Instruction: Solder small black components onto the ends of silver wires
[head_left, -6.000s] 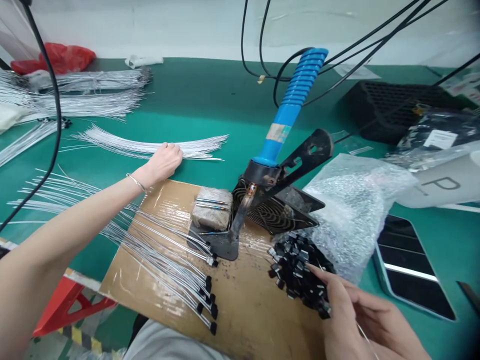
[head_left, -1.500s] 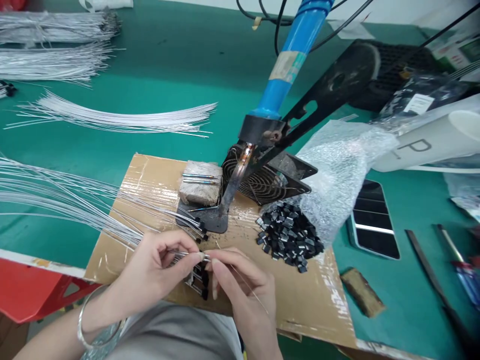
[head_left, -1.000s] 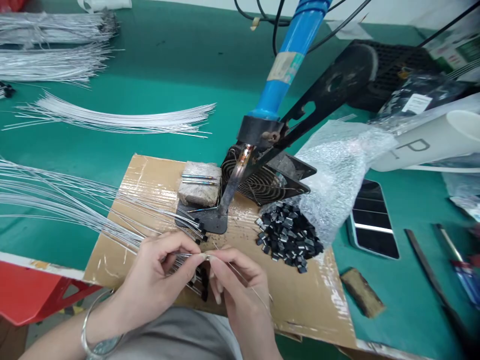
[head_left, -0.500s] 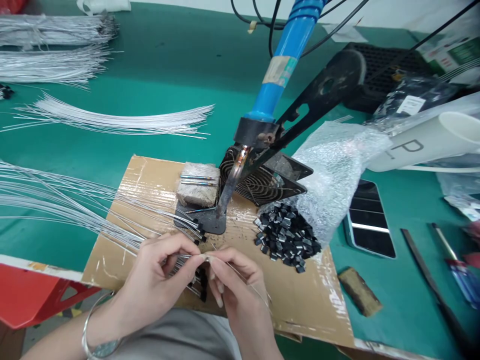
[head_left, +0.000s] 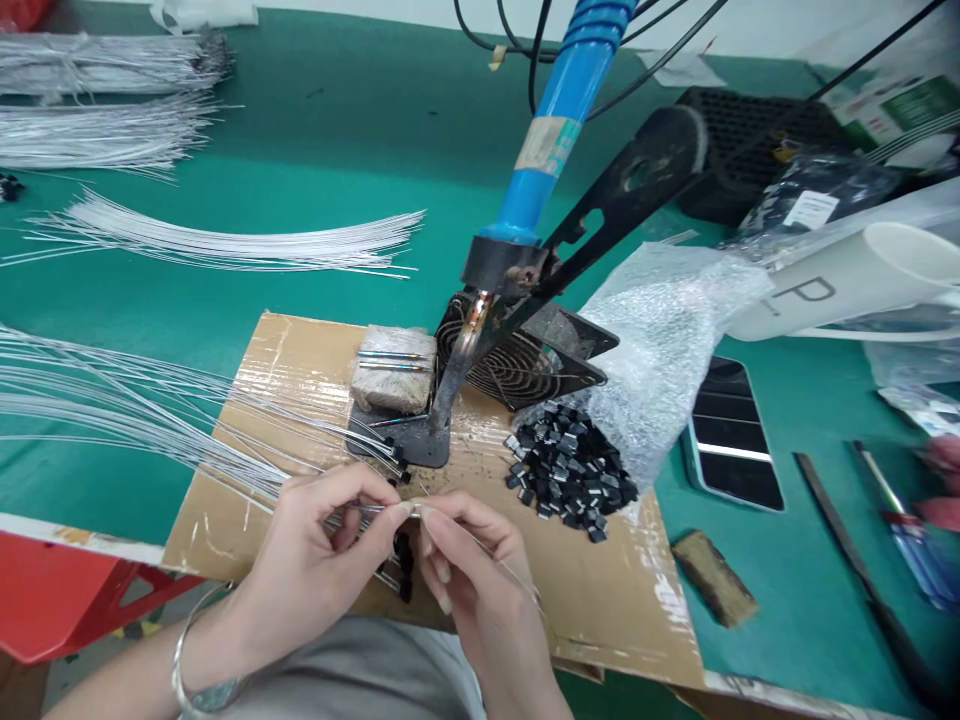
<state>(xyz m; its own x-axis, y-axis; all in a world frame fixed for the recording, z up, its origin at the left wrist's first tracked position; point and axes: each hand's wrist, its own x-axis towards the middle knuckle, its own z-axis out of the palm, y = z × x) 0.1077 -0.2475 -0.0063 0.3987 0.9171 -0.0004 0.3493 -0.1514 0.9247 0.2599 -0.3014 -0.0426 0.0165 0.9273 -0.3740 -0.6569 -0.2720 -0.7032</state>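
My left hand (head_left: 322, 555) is closed in a pinch on a thin wire over the cardboard's front part. Right beside it, my right hand (head_left: 480, 580) pinches at the same spot, fingertips nearly touching. A thin wire (head_left: 517, 578) runs back across the right fingers. The small joint between the fingertips is mostly covered. Under and behind the left hand lie wires (head_left: 247, 465) with small black ends (head_left: 405, 565). Behind the hands, a blue-handled soldering iron (head_left: 555, 140) is held with its tip (head_left: 450, 385) pointing down. Right of it is a heap of small black connectors (head_left: 574, 470).
On the cardboard (head_left: 600, 620) stand a wire-rested sponge block (head_left: 394, 370) and a black fan (head_left: 517, 355). Bubble wrap (head_left: 645, 330), a phone (head_left: 735, 435), a brown block (head_left: 716, 578) and tweezers (head_left: 847, 540) lie right. A white wire bundle (head_left: 247, 245) lies behind.
The view has shifted slightly. Both hands stay pinched together at the same place, with the right fingertips turned a little.
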